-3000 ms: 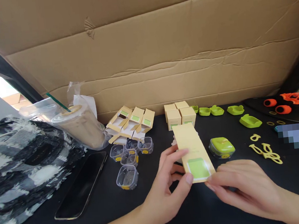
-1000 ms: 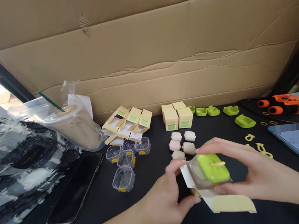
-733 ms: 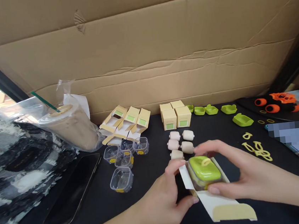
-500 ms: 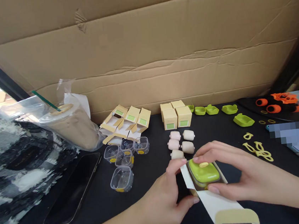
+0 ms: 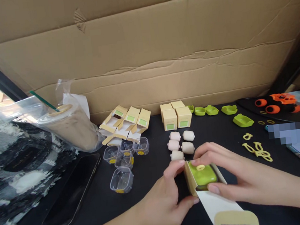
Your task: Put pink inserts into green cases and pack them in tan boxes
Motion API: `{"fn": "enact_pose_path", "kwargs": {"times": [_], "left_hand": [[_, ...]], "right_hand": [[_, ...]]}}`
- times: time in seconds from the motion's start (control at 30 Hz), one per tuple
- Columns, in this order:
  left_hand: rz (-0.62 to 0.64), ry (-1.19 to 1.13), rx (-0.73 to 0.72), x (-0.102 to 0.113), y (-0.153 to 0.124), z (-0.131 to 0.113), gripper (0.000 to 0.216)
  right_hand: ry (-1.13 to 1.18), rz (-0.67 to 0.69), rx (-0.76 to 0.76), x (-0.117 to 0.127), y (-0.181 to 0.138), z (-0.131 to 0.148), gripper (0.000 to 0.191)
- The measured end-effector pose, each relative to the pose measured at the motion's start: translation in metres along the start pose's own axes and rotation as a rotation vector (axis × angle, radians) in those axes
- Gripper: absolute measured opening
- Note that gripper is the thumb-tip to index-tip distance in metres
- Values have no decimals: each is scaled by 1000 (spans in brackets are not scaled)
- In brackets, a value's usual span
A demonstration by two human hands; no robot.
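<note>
My left hand (image 5: 166, 196) grips the left side of a small tan carton (image 5: 191, 185) that stands open on the black table. My right hand (image 5: 234, 178) is closed over a clear case with a green lid (image 5: 202, 174), which sits mostly down inside the carton. The carton's long white flap (image 5: 225, 213) lies open toward me. Several pale pink rollers (image 5: 180, 145) lie just beyond my fingers.
Several empty clear cases (image 5: 124, 163), flat opened cartons (image 5: 129, 123) and closed cartons (image 5: 176, 117) lie behind. Green lids (image 5: 243, 120) and yellow rings (image 5: 258, 149) are at the right. A phone (image 5: 71, 192), a bagged drink (image 5: 71, 126), a furry bag (image 5: 13, 166) and a cardboard wall (image 5: 159, 43) surround them.
Three seconds ago I held the closed flat carton. Since then it has been opened, and over the last second the green-lidded case has gone down into it.
</note>
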State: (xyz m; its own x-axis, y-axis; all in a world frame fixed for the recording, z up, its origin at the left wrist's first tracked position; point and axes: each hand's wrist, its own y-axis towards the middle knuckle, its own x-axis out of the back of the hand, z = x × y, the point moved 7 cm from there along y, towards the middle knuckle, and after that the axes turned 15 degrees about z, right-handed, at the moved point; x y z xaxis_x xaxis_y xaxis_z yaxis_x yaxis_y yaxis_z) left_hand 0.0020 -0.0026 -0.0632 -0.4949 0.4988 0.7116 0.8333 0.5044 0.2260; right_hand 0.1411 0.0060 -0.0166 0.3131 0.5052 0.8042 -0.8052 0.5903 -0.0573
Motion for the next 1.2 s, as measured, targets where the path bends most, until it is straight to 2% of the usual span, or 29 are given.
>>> {"fn": "enact_pose_path", "kwargs": {"times": [0.13, 0.3, 0.4, 0.57, 0.73, 0.83, 0.93, 1.0, 1.07, 1.13, 1.2], "left_hand": [[5, 15, 7, -1, -1, 1, 74], [12, 0, -37, 1, 1, -3, 69], [22, -28, -27, 3, 4, -3, 68], [36, -53, -10, 3, 8, -3, 70], [88, -24, 46, 2, 8, 0, 72], [108, -25, 56, 2, 7, 2, 73], [110, -62, 86, 3, 8, 4, 69], [109, -71, 117, 3, 9, 6, 66], [110, -72, 122, 3, 10, 6, 66], [114, -79, 116, 3, 11, 5, 65], [110, -80, 102, 3, 11, 4, 64]], "right_hand": [[-9, 35, -29, -1, 1, -1, 14], [39, -24, 5, 1, -1, -3, 37], [84, -100, 9, 6, -4, -5, 42], [91, -177, -15, 19, -11, -11, 24], [192, -106, -26, 17, -11, -13, 15], [275, -33, 48, 9, -7, -9, 39], [279, -97, 107, 8, -7, -9, 62], [265, -187, 97, 7, -9, -13, 59], [275, -252, 59, 4, -8, -20, 45], [323, -267, 30, -2, -5, -24, 29], [394, -260, 15, -8, -1, -28, 23]]}}
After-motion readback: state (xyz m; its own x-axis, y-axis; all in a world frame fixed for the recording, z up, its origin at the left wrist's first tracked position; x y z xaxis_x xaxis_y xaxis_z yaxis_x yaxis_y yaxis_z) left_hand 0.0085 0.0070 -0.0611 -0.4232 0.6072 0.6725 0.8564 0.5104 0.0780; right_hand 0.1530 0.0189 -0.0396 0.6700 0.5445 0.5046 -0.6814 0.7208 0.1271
